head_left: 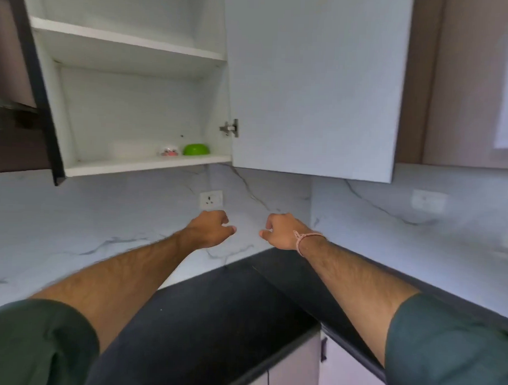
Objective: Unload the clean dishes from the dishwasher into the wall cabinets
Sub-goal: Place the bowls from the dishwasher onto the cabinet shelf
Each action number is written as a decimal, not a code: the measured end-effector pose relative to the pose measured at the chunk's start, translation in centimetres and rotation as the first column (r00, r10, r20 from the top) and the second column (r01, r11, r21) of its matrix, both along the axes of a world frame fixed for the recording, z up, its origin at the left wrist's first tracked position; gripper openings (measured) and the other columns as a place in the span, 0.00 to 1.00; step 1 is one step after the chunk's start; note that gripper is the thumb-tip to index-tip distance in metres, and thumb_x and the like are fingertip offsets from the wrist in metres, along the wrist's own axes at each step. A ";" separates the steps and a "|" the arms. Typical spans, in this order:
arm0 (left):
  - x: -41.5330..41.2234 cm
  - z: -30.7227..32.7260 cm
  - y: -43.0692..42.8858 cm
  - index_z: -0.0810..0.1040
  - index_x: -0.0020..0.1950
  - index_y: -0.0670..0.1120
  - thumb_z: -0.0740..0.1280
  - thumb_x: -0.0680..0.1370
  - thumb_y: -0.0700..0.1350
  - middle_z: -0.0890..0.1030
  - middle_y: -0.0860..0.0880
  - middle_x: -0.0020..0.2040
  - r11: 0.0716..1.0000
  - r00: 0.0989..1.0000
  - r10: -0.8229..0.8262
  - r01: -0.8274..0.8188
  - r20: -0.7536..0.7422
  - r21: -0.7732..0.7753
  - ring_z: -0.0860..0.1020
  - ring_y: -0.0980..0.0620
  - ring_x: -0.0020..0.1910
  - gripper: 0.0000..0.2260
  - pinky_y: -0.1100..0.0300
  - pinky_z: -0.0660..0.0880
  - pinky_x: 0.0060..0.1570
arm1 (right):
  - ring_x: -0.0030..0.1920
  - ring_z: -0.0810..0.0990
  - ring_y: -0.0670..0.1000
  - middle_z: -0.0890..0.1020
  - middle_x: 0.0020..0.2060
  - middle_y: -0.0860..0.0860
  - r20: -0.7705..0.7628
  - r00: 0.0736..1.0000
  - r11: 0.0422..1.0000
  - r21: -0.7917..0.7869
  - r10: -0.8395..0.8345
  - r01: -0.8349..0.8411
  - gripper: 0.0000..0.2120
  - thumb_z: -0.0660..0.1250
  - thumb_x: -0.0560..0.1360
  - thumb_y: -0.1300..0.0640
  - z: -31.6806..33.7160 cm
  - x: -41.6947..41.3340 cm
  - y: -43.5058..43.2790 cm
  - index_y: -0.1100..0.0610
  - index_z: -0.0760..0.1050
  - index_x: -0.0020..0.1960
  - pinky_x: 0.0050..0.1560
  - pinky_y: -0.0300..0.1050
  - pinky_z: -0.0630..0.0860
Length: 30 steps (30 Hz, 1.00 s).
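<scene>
Item 1, cabinet (129,107): I log it open, its door (314,85) swung out to the right, hinge (229,128) showing. Upper shelf (128,41) looks bare from below. Bottom shelf (144,165) holds two things near its right end.

Item 2, green bowl (196,149): upside down, close to the right wall of the cabinet.

Item 3, small clear item (168,152): just left of the bowl, with red marks; too blurred for me to name.

Item 4, left hand (209,228): out over the counter (214,300), below the cabinet, fingers curled loosely inward, thumb forward, holding nothing.

Item 5, right hand (280,230): level with the left and near it, a cord band (303,240) on the wrist, fingers likewise curled in, nothing held.

Item 6, dishwasher and remaining dishes: not in view; I cannot say how many are left.

Item 7, socket (211,198): on the marble wall, just above the left hand.

Step in hand, as I judge it: between loads. Both hands are free and sit below the shelf, so a dish seems already placed.

Next move calls for: turning away from the corner and down to the dishwasher, taking one dish in a firm grip, then lifting it clear of the shelf lip and setting it left of the clear item, where the shelf is open.
</scene>
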State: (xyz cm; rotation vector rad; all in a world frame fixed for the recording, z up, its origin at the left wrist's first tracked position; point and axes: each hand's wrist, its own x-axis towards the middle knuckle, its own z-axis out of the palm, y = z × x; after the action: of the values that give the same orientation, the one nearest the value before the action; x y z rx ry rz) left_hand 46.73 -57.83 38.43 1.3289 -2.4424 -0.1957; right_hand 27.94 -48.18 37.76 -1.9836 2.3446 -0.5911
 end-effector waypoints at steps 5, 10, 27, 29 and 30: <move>-3.7 -4.2 7.4 0.75 0.66 0.47 0.64 0.78 0.58 0.77 0.46 0.65 0.978 0.974 -0.196 0.185 0.115 0.101 0.76 0.45 0.62 0.21 0.53 0.73 0.61 | 0.55 0.79 0.57 0.79 0.59 0.56 0.033 0.986 0.985 0.072 -0.161 0.159 0.19 0.62 0.79 0.46 -4.9 -2.0 9.9 0.58 0.73 0.64 0.56 0.51 0.76; -7.1 -10.7 16.8 0.77 0.62 0.46 0.65 0.78 0.56 0.80 0.48 0.61 0.909 0.911 -0.393 0.364 0.124 0.202 0.76 0.46 0.61 0.18 0.52 0.73 0.62 | 0.58 0.78 0.59 0.78 0.62 0.56 0.059 0.944 0.934 0.175 -0.325 0.311 0.20 0.63 0.78 0.48 -11.2 -2.5 21.2 0.58 0.72 0.65 0.57 0.52 0.76; -17.8 -36.5 48.1 0.78 0.58 0.49 0.66 0.77 0.56 0.81 0.49 0.58 0.584 0.632 -0.751 0.499 0.192 0.640 0.77 0.49 0.57 0.15 0.55 0.76 0.57 | 0.53 0.79 0.59 0.78 0.51 0.56 0.187 0.681 0.656 0.530 -0.708 0.537 0.12 0.61 0.77 0.50 -33.9 -8.0 58.0 0.59 0.73 0.54 0.49 0.48 0.75; -19.4 -39.0 51.3 0.78 0.56 0.49 0.66 0.77 0.56 0.81 0.49 0.57 0.557 0.619 -0.764 0.491 0.181 0.669 0.77 0.50 0.57 0.14 0.55 0.75 0.57 | 0.48 0.79 0.58 0.79 0.47 0.56 0.215 0.666 0.647 0.566 -0.714 0.511 0.10 0.61 0.76 0.51 -36.2 -9.5 61.0 0.58 0.73 0.50 0.46 0.50 0.77; -20.3 -40.3 52.9 0.78 0.56 0.49 0.67 0.76 0.56 0.81 0.50 0.56 0.547 0.615 -0.769 0.487 0.177 0.681 0.77 0.50 0.56 0.14 0.55 0.75 0.57 | 0.47 0.80 0.58 0.79 0.45 0.56 0.224 0.663 0.644 0.581 -0.715 0.498 0.09 0.61 0.76 0.52 -37.4 -10.5 62.4 0.58 0.73 0.48 0.47 0.51 0.78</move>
State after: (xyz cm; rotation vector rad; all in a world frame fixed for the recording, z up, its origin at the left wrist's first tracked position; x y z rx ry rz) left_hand 26.40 -4.92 -1.88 0.5400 -3.4001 -0.9961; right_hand 17.49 14.22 0.32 -0.6897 2.4946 -0.3451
